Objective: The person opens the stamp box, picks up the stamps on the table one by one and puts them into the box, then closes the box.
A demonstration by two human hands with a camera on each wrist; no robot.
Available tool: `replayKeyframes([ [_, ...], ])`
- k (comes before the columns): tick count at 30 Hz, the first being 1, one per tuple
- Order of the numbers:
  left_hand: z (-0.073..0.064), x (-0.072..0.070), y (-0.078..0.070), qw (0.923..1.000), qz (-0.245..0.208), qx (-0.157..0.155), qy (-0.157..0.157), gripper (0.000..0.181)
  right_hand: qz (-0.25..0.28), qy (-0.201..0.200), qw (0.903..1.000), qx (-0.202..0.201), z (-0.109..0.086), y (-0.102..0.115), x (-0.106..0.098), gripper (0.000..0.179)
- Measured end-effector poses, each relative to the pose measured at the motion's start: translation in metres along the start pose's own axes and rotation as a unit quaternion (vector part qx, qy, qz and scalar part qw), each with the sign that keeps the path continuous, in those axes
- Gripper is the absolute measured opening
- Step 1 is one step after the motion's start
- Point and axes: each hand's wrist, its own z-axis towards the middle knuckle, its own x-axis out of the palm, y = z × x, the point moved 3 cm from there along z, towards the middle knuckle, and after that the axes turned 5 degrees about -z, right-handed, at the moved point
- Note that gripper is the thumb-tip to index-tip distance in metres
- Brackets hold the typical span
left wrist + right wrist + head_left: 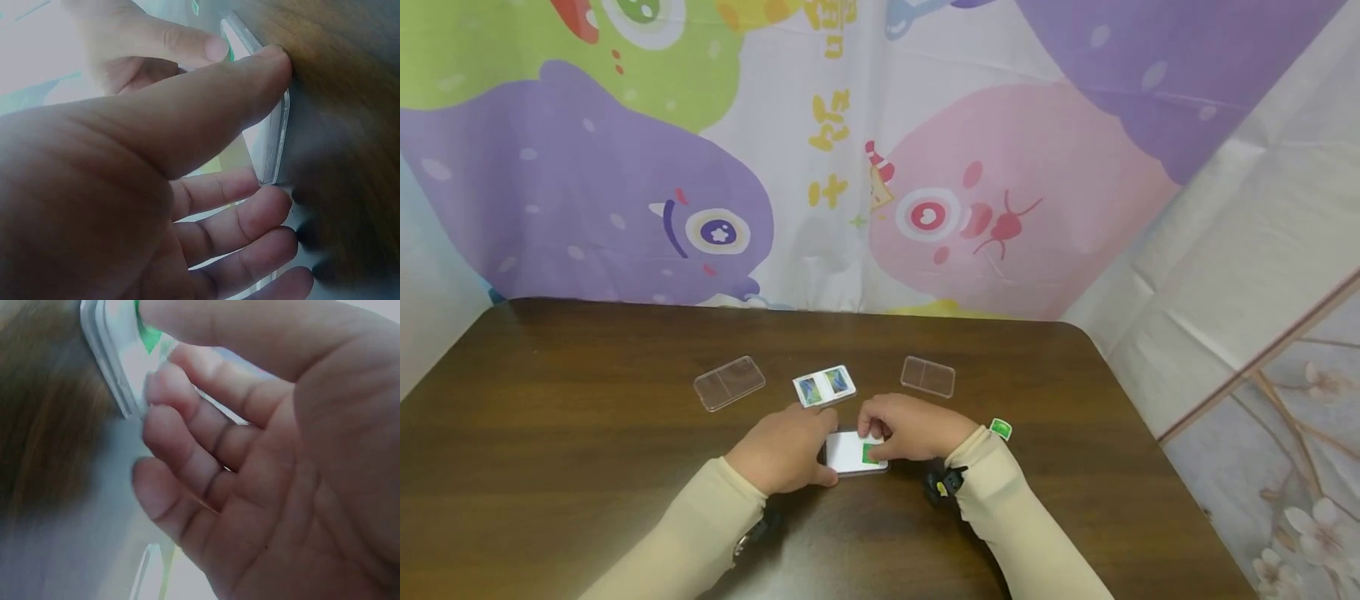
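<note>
My left hand [786, 450] holds the left end of a flat, pale-edged case with a white top [845, 452], thumb along the near edge and fingers toward the far side. The left thumb [265, 78] lies across that edge in the left wrist view. A small green square [869, 453] sits on the white top near its right end. The right hand [917, 427] reaches over that end, and its straight thumb [181, 315] presses on the green square. Its other fingers [172, 440] are loosely bent beside the case. The thumb partly covers the green square.
Behind the hands lies a similar white case [824, 386] bearing two small blue-green pictures. A clear plastic cover [730, 383] rests to its left and another clear cover [928, 377] to its right. A green sticker-like piece [1001, 429] shows by the right cuff. A printed cloth [820, 250] hangs behind the table.
</note>
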Motion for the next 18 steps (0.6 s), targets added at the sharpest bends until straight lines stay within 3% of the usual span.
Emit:
replayKeyframes([
  [9, -0.0025, -0.0012, 0.0003, 1.0, -0.005, 0.006, -0.003, 0.047, -0.023, -0.016, 0.9995, 0.016, -0.0011, 0.0081, -0.0026, 0.013],
  [18, -0.0013, 0.0002, 0.0006, 1.0, -0.001, 0.003, 0.0, 0.045, -0.027, -0.025, 0.9993, -0.01, -0.0046, 0.0085, -0.008, 0.013],
])
